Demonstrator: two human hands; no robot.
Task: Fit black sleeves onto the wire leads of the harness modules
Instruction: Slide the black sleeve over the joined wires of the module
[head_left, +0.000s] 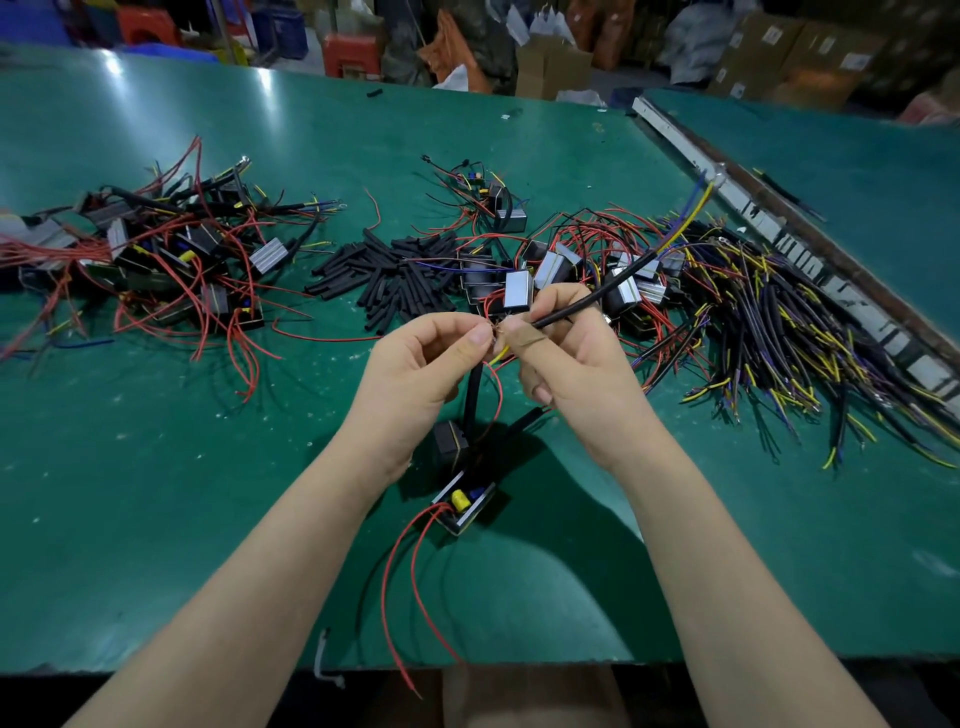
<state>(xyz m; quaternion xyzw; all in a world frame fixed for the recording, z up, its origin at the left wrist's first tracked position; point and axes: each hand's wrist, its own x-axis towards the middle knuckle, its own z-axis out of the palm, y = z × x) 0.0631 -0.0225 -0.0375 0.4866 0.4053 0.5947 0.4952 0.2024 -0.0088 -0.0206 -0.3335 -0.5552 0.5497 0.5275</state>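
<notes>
Behind hands (415, 364), sleeves (389, 275), wire piles (753, 312)

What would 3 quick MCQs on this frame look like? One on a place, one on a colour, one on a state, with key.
1. Where does the loose pile of black sleeves lie?
A. mid-table, beyond the hands
B. at the near edge
C. on the floor

2. What colour is the table?
A. grey
B. green
C. white

3. What is the right hand doing?
A. resting flat
B. holding a module
C. pinching a black cable

Key: A, the pile sits between the two module heaps; B, the surface is green all over; C, thumb and finger close on the cable end, next to the left hand.
</notes>
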